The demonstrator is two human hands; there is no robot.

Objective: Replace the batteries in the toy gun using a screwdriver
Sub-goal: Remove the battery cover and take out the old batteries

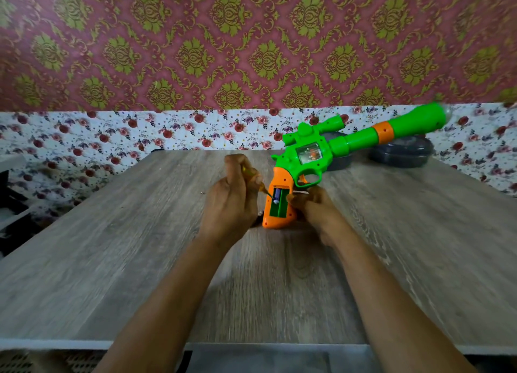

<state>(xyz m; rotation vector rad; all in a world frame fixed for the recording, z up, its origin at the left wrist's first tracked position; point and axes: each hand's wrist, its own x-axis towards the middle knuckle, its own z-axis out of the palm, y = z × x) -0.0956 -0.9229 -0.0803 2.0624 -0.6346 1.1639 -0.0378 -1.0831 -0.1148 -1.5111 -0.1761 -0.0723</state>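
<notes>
**A:** Fig. 1, largest parts first. Where does the toy gun sit, and which way does it point?

**B:** On the wood-grain table [117,246], the toy gun [354,140] stands on the butt of its orange grip, directly between your two hands. Its long axis runs from that grip up and away past your right hand. The green barrel slants toward the far right and the muzzle is the highest point. The scope is on the upper side, and the trigger guard is just above your right hand. Beyond your right hand, under the barrel, a dark round container [400,152] lies on the table.

**A:** And the hands?

**B:** Your left hand [230,204] is curled into a fist round the yellow handle of the screwdriver [251,175]. Its shaft angles down toward your right hand. Your right hand [313,207] wraps the far side of the grip, fingers curled round it, with one fingertip at the edge of the opening.

**A:** Smaller details?

**B:** The battery compartment [281,204] is open and faces you, green inside, with its length running along the grip. One battery [276,196] lies in the slot nearer your left hand, parallel to the grip. The screwdriver tip meets the battery's side. Motion blur hides whether the tip is wedged under it.
</notes>
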